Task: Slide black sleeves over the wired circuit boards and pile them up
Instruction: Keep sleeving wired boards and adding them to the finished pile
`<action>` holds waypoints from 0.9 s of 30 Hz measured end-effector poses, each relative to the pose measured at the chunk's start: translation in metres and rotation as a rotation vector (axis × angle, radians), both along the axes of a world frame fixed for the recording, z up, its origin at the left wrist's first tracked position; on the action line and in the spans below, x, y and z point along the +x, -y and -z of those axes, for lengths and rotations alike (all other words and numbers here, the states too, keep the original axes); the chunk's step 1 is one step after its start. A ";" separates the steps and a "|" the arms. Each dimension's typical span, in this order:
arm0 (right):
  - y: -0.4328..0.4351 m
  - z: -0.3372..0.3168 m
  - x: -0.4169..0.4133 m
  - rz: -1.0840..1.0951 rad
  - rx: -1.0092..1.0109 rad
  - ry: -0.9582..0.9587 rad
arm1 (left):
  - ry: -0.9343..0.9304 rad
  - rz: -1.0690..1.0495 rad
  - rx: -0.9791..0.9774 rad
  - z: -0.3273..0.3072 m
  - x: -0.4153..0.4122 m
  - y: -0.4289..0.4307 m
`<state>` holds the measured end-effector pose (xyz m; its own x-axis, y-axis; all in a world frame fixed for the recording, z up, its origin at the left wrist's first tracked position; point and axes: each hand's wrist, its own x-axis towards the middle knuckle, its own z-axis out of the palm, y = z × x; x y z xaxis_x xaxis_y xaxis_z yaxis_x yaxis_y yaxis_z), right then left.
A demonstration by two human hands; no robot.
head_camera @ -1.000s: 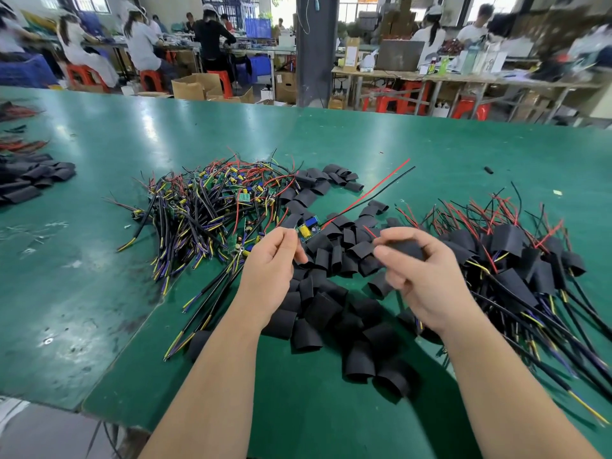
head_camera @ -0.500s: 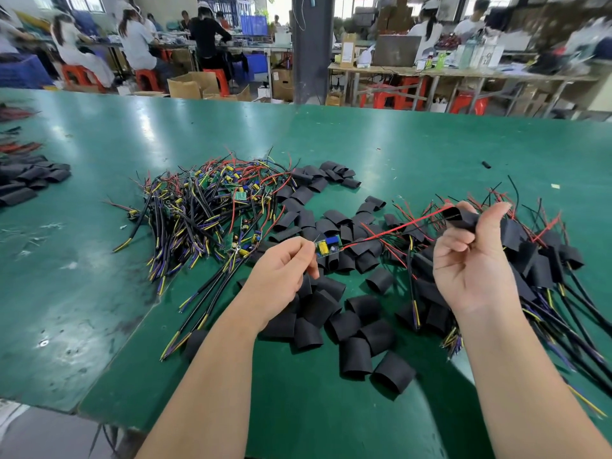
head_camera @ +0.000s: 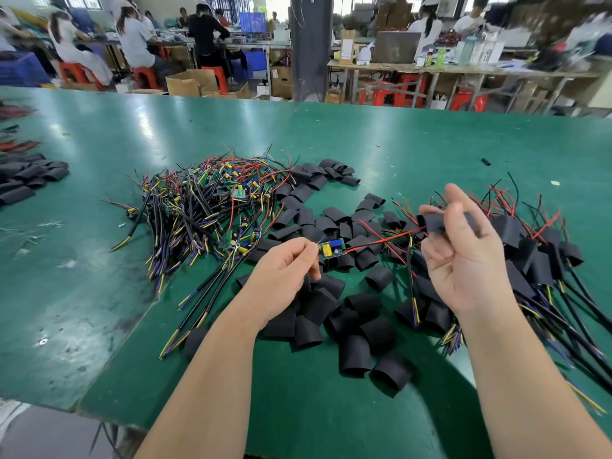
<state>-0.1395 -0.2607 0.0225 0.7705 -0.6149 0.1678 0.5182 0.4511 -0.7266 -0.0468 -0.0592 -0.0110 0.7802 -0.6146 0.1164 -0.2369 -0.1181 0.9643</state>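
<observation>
Pinching the bare circuit board point(head_camera: 332, 248) at its edge, the left hand point(head_camera: 281, 279) hovers over loose black sleeves point(head_camera: 354, 329) while the right hand point(head_camera: 463, 260) clamps one sleeve point(head_camera: 435, 223) around the board's red wire point(head_camera: 384, 240), above the green table point(head_camera: 397, 137).

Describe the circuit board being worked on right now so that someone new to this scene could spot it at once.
On the green table, look between the two raised hands, above the loose black sleeves. The board is pinched at the left hand fingertips, its red wire running to the right hand. Unlike the boards tangled in the wire heap, it is held up alone, showing blue and yellow parts.
</observation>
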 end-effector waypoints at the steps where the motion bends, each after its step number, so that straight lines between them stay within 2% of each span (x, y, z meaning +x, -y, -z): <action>1: -0.002 0.001 0.001 -0.019 -0.001 -0.011 | 0.004 0.002 0.006 0.000 0.000 0.000; 8: -0.022 0.014 0.009 -0.374 0.110 0.040 | -0.008 0.009 0.005 0.000 -0.001 0.003; 10: -0.025 0.015 0.010 -0.411 0.105 0.006 | -0.041 0.022 -0.027 0.000 -0.002 0.003; 16: -0.035 0.022 0.015 -0.354 -0.070 -0.153 | -0.222 0.090 -0.225 -0.004 -0.003 0.002; 20: -0.033 0.024 0.016 -0.275 -0.188 -0.124 | -0.243 0.108 -0.239 -0.004 -0.003 0.003; 25: -0.026 0.026 0.014 -0.162 -0.437 -0.172 | -0.251 0.107 -0.250 -0.004 -0.003 0.003; 27: -0.027 0.026 0.014 -0.155 -0.458 -0.176 | -0.246 0.109 -0.256 -0.005 -0.003 0.003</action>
